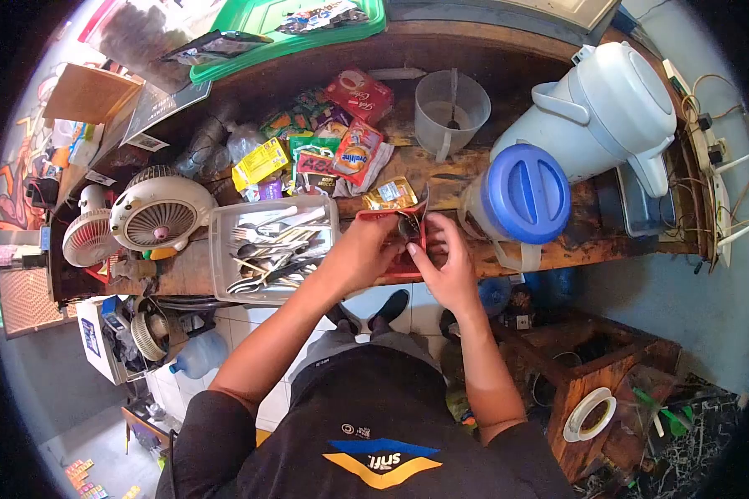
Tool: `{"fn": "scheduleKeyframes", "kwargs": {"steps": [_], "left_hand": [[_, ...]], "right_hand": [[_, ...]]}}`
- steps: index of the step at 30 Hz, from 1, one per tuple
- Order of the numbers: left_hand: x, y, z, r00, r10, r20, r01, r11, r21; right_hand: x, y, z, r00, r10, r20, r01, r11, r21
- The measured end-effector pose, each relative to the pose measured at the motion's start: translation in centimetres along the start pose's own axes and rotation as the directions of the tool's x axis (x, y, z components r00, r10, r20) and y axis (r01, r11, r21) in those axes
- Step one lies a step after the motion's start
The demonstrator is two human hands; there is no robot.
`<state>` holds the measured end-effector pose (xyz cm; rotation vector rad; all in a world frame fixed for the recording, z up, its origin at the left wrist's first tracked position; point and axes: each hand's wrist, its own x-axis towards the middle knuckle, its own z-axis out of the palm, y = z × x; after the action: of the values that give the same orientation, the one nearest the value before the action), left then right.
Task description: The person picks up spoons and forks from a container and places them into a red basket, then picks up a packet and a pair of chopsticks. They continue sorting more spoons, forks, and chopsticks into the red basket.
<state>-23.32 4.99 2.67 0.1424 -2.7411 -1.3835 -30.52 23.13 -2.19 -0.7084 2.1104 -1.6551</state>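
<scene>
Above the front edge of the wooden counter, my left hand (362, 252) is closed around a metal spoon (406, 227), whose bowl shows between the hands. My right hand (452, 273) faces it, thumb and fingers curled around metal cutlery (426, 202) that points away from me. Under both hands sits a red container (401, 268), mostly covered by the fingers. Just left of my left hand stands a clear plastic bin (218, 249) full of spoons and forks. A gold sachet (391, 194) lies just beyond the hands.
A blue-lidded pitcher (520, 195) stands close to my right hand, with a large thermos jug (595, 112) behind it. A clear measuring jug (451, 112), several drink sachets (316, 158) and a small fan (160, 214) occupy the counter (179, 270).
</scene>
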Motion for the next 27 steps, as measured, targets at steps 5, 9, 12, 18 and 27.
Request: {"fn": "scheduleKeyframes", "kwargs": {"steps": [5, 9, 12, 18, 27], "left_hand": [[-0.7, 1.2, -1.5, 0.992, -0.086, 0.092, 0.078, 0.992, 0.095], [-0.7, 1.3, -3.4, 0.987, -0.126, 0.097, 0.119, 0.990, 0.073], [-0.1, 1.6, -4.4, 0.998, -0.062, 0.026, 0.055, 0.972, 0.227], [1.0, 0.6, -4.3, 0.992, 0.118, 0.036, -0.123, 0.926, 0.357], [0.5, 1.1, -5.5, 0.988, 0.024, 0.150, -0.074, 0.938, 0.338]], "right_hand": [[-0.4, -0.9, -0.3, 1.000, 0.016, -0.012, -0.016, 0.999, -0.048], [-0.5, -1.0, -0.3, 1.000, -0.001, -0.015, 0.000, 0.997, -0.077], [-0.5, -1.1, -0.4, 1.000, -0.009, -0.007, 0.008, 0.996, -0.085], [-0.6, -0.9, -0.4, 1.000, 0.015, -0.006, -0.016, 0.998, -0.054], [-0.5, -0.8, -0.7, 0.999, -0.034, 0.003, 0.035, 0.991, -0.127]]}}
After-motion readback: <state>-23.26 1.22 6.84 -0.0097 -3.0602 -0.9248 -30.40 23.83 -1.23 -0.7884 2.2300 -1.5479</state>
